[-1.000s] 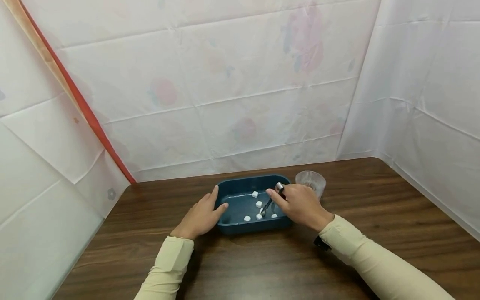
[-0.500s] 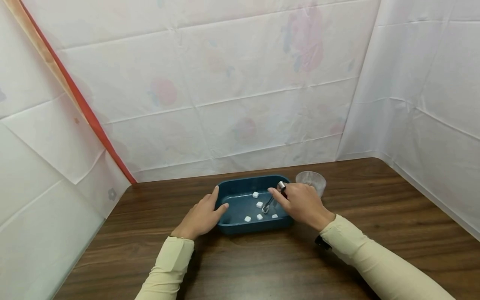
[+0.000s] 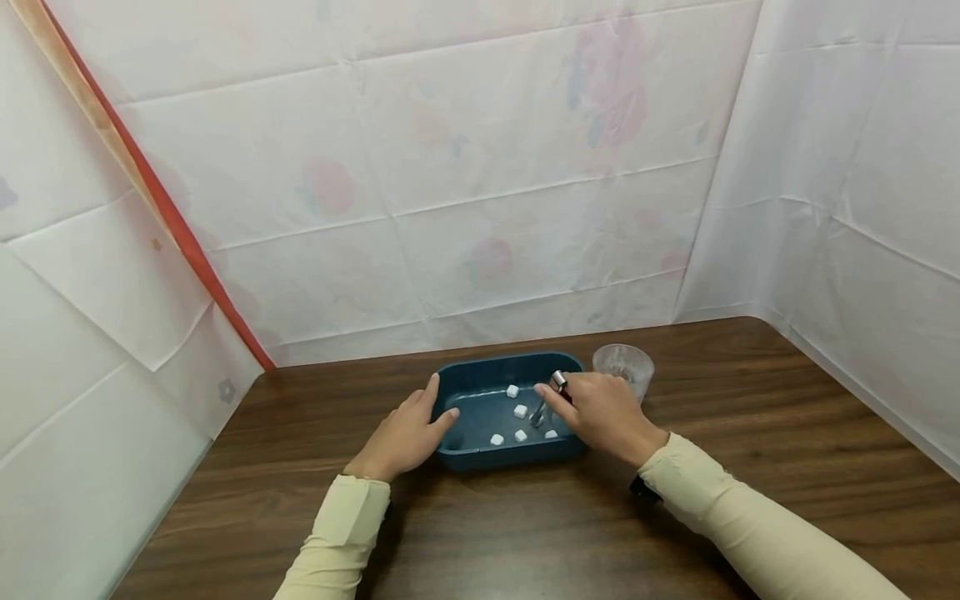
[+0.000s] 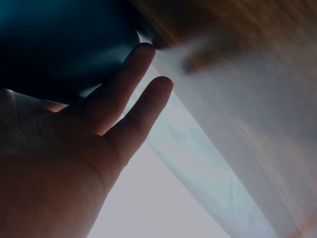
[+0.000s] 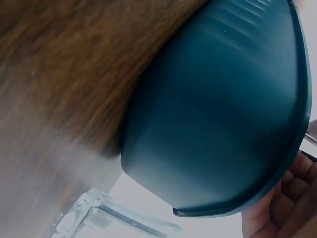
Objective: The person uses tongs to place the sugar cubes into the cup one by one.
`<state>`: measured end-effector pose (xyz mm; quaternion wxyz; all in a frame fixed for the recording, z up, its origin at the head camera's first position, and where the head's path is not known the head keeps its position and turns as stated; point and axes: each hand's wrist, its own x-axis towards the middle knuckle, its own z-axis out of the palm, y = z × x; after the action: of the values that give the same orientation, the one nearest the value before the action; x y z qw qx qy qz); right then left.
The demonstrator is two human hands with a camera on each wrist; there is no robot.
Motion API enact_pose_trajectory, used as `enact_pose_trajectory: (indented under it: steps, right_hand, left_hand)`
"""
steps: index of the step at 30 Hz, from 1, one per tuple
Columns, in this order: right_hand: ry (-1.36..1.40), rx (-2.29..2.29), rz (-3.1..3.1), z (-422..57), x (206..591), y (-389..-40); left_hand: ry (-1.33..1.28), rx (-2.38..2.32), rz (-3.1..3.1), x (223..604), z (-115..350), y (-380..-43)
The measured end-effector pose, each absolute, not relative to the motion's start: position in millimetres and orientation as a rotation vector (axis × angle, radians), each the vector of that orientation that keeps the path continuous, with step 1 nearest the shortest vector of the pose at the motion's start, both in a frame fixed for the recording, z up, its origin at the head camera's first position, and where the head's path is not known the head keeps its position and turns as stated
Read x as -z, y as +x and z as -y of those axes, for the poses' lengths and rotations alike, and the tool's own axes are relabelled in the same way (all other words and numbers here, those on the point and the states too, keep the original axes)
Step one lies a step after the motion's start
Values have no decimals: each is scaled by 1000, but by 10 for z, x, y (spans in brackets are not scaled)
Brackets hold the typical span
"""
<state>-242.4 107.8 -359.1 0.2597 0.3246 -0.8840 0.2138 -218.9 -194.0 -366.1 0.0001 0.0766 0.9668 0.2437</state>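
Note:
A dark blue rectangular tray (image 3: 480,457) sits on the table with several small white cubes (image 3: 521,411) inside. My left hand (image 3: 405,433) rests against its left end, thumb over the rim and fingers straight along the outer wall. In the left wrist view, two fingers (image 4: 126,116) lie extended by the tray's side. My right hand (image 3: 603,414) grips a small pair of metal tongs (image 3: 558,381) above the tray's right end. The tong tips point down into the tray, close to a pale spot that looks like a cube; whether they hold it, I cannot tell.
A clear cup (image 3: 624,360) stands just behind and right of my right hand, partly hidden by it. It is close to the tray's right end. The brown wooden table (image 3: 495,533) ends at a white patterned cloth (image 3: 420,192) at the back and sides.
The tong tips have shifted slightly to the right inside the tray, and the cube at the tips has come away from the cube in front. My left hand stays in place on the tray.

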Motion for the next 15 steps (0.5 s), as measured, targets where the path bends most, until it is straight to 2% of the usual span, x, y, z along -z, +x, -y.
enact_pose_trajectory:
  steps: [15]
  right_hand:
    - [845,-550,2351,-1106,3608,-2456]
  left_hand:
    - [246,-766,-3036,3669,1940,-2198]
